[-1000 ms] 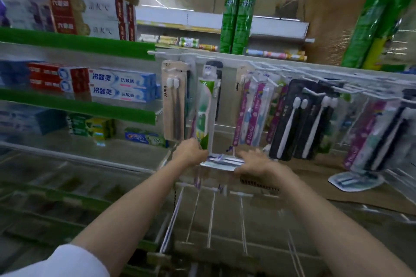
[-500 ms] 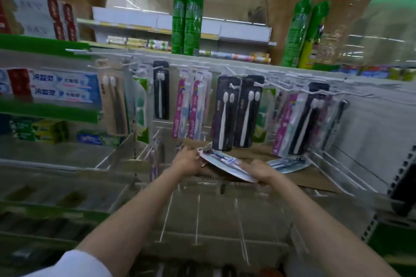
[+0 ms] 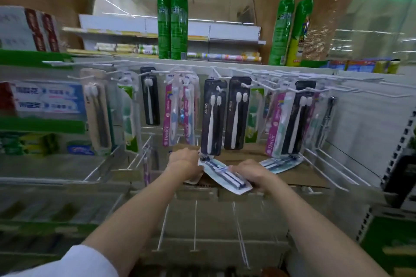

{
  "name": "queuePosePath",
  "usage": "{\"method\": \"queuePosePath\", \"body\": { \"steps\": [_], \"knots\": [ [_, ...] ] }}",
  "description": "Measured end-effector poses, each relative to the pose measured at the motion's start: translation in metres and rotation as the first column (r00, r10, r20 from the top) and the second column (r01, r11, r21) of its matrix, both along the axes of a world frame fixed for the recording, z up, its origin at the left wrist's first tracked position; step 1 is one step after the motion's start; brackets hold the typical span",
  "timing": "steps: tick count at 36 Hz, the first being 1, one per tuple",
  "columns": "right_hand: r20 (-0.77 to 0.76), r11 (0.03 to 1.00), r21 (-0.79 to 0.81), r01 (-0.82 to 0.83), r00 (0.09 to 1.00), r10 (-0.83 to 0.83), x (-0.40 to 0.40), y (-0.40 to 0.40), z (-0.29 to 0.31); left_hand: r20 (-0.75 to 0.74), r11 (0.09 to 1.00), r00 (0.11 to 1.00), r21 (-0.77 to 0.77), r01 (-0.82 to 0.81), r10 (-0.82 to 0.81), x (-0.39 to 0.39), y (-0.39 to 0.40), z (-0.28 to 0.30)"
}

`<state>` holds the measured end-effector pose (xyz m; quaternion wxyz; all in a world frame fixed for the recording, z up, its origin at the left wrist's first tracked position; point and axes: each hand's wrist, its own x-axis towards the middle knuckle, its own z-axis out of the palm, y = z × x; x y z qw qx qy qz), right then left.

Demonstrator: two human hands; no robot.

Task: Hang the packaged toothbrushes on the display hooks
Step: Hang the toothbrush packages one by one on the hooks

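Left hand (image 3: 184,164) and right hand (image 3: 252,174) pinch opposite ends of a flat toothbrush blister pack (image 3: 222,174) between them, below the display hooks (image 3: 245,85). Likely light, flexible, slippery; hold near its hang-hole.

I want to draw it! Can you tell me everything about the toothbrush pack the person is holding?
The toothbrush pack is a flat, pale blue-and-white card with a clear plastic front, holding what look like two dark-and-white brushes side by side. It lies nearly flat, slanting toward the lower right, below the hanging black packs. The left hand grips its far end and the right hand grips its near edge. It is not on a hook yet.
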<state>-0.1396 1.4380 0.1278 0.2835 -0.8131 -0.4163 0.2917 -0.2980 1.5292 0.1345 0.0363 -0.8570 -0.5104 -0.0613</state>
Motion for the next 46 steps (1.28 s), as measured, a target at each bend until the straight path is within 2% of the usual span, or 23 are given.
{"method": "queuePosePath", "body": {
  "steps": [3, 7, 11, 13, 18, 23, 27, 29, 34, 38, 42, 46],
  "knots": [
    [-0.079, 0.999, -0.03, 0.032, 0.996, -0.034, 0.002, 0.006, -0.002, 0.065, 0.993, 0.998, -0.12, 0.022, -0.015, 0.0, 0.004, -0.008],
    [-0.083, 0.999, -0.023, 0.032, 0.996, -0.034, -0.002, 0.005, -0.006, 0.016, 0.979, 1.0, -0.203, 0.021, -0.018, 0.0, 0.009, -0.016],
    [-0.138, 0.984, 0.042, 0.175, 0.976, -0.168, -0.001, 0.004, -0.005, 0.101, 0.96, 0.995, -0.278, 0.036, -0.009, -0.004, 0.011, -0.009],
    [-0.087, 0.994, 0.017, 0.111, 0.99, -0.109, 0.0, 0.005, -0.008, 0.133, 0.944, 0.991, -0.328, 0.02, 0.026, -0.009, 0.011, -0.003],
    [-0.222, 0.994, 0.002, 0.113, 0.969, -0.11, -0.003, 0.012, -0.011, 0.214, 0.899, 0.972, -0.438, 0.002, 0.102, -0.021, 0.018, 0.006],
    [-0.295, 0.988, 0.064, 0.141, 0.948, -0.116, -0.015, 0.015, -0.01, 0.112, 0.901, 0.987, -0.431, -0.053, 0.112, -0.032, 0.02, 0.005],
    [-0.226, 0.988, 0.066, 0.139, 0.966, -0.121, -0.025, 0.019, -0.007, 0.049, 0.883, 0.992, -0.463, -0.08, 0.116, -0.038, 0.02, 0.001],
    [-0.227, 0.99, 0.066, 0.124, 0.968, -0.106, -0.027, 0.022, -0.006, 0.073, 0.874, 0.988, -0.478, -0.086, 0.137, -0.039, 0.024, 0.001],
    [-0.208, 0.993, 0.114, 0.038, 0.978, -0.013, -0.036, 0.021, 0.001, 0.278, 0.845, 0.942, -0.535, -0.013, 0.19, -0.044, 0.038, 0.002],
    [-0.215, 0.985, 0.166, -0.043, 0.973, 0.079, -0.045, 0.023, 0.002, 0.281, 0.899, 0.941, -0.435, -0.051, 0.189, -0.059, 0.044, 0.004],
    [-0.316, 0.959, 0.27, -0.082, 0.934, 0.168, -0.054, 0.029, 0.001, 0.307, 0.843, 0.925, -0.536, -0.028, 0.226, -0.08, 0.058, 0.002],
    [-0.293, 0.919, 0.379, -0.11, 0.928, 0.232, -0.061, 0.035, 0.002, 0.4, 0.821, 0.885, -0.57, 0.036, 0.239, -0.102, 0.07, -0.001]
  ]
}}
